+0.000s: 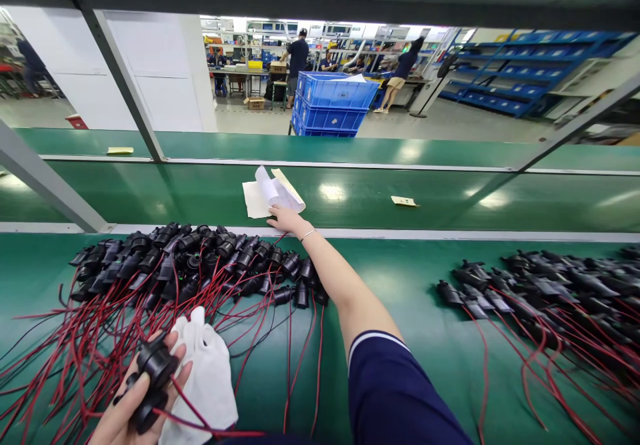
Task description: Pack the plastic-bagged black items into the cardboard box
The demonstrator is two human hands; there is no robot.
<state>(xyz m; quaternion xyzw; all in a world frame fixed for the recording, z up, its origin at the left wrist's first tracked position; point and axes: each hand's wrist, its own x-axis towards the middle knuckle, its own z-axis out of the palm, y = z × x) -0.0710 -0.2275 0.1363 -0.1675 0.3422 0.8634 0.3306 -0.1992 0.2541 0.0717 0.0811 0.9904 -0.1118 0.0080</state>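
My left hand (127, 398), at the lower left, is closed around a black cylindrical plastic part (159, 363) with red wires running off to the right. A second rounded black piece shows just below it in the same grip; I cannot tell whether the two are joined. Beneath and beside this hand lies a white glove (213, 372). My right arm stretches forward over the bench. At its end my right hand (289, 220) has its fingers extended at the near edge of some loose, partly curled papers (274, 192) on the green belt.
A heap of similar black parts (195, 258) with red wires covers the bench's left side; another pile (540, 292) lies right. A small paper slip (404, 201) rests on the belt. Grey frame posts (123, 72) rise at left. Blue crates (333, 105) and several people are beyond.
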